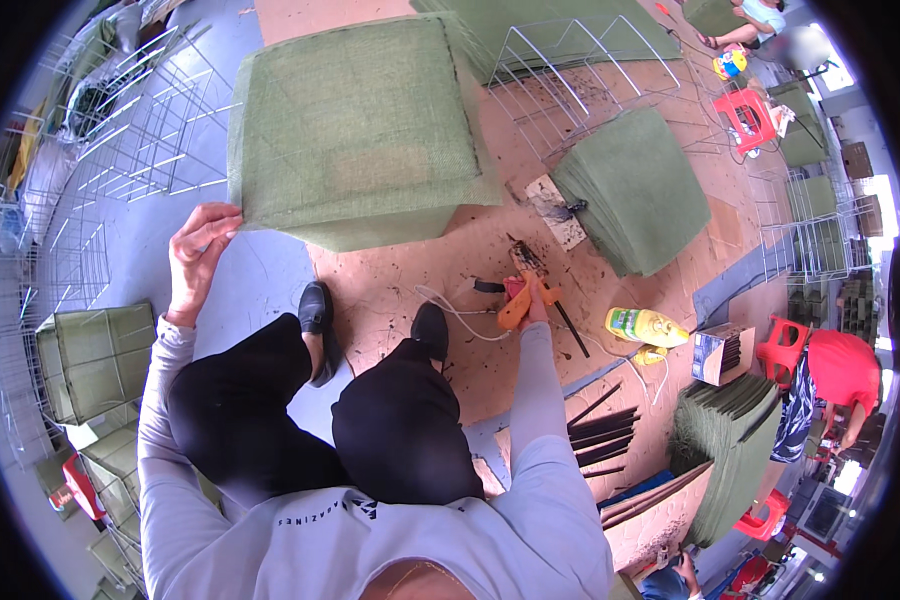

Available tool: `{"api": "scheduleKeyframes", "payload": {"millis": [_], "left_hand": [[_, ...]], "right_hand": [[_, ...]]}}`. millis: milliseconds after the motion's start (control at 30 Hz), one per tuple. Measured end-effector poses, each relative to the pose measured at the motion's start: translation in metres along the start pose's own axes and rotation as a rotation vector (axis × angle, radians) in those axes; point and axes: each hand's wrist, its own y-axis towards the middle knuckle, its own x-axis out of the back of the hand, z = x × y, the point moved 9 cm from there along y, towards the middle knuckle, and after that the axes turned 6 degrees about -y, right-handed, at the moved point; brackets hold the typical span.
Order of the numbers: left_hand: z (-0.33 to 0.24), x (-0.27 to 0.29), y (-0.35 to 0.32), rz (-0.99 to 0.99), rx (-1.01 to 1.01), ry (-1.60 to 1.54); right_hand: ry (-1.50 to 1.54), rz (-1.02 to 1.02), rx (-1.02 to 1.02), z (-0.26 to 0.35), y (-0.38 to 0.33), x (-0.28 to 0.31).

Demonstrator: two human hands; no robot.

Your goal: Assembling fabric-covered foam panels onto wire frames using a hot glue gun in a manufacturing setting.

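A green mesh fabric piece (360, 110), boxy in shape with a dark seam along its right side, stands in front of me. My left hand (198, 252) is closed, pinching its near left corner between thumb and fingers. In my right hand (537, 298) is an orange glue gun (512, 314), its nozzle end dark with residue and pointing away from me. A black glue stick (573, 330) shows beside that hand. The gun is apart from the mesh. Part of the grip is hidden by my fingers.
Green sheets (635, 190) lie stacked at right, by a stained board (558, 215). Wire frames (580, 75) stand behind and at left (140, 130). A yellow bottle (648, 326), black sticks (602, 440) and a cord (460, 318) are nearby. A person in red (845, 370) works at right.
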Motion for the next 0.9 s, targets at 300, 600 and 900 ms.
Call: {"api": "scheduleKeyframes", "payload": {"millis": [300,600,900], "left_hand": [[0.003,-0.002,-0.005,0.038,-0.002,0.054],[-0.005,-0.004,0.003,0.050,-0.005,0.073],[0.002,0.000,-0.002,0.019,-0.001,-0.009]], "right_hand": [[-0.060,-0.110,-0.099,-0.002,0.038,0.025],[-1.569,-0.739,-0.028,0.097,0.019,0.080],[-1.122,0.206,0.606,0.095,-0.034,-0.239]]}}
